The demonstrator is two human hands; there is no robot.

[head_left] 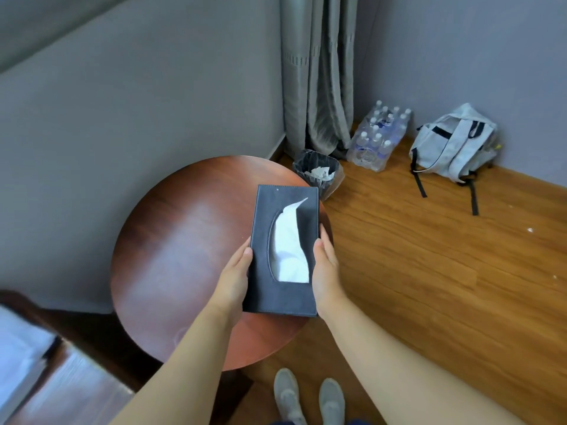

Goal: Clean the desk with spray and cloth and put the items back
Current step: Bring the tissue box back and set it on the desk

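Note:
A dark grey tissue box (pixel 267 289) with a white tissue (pixel 290 250) sticking out of its slot is held over the right part of a round reddish-brown wooden table (pixel 171 256). My left hand (pixel 234 279) grips the box's left side with the thumb on its top edge. My right hand (pixel 326 271) grips the right side the same way. The tabletop shows a glossy sheen and nothing else lies on it. No spray bottle or cloth is in view.
A small bin (pixel 319 171) lined with a plastic bag stands on the floor behind the table. A pack of water bottles (pixel 379 138) and a grey backpack (pixel 454 142) lie by the wall. A curtain (pixel 317 72) hangs in the corner. Dark furniture (pixel 55 375) sits at lower left.

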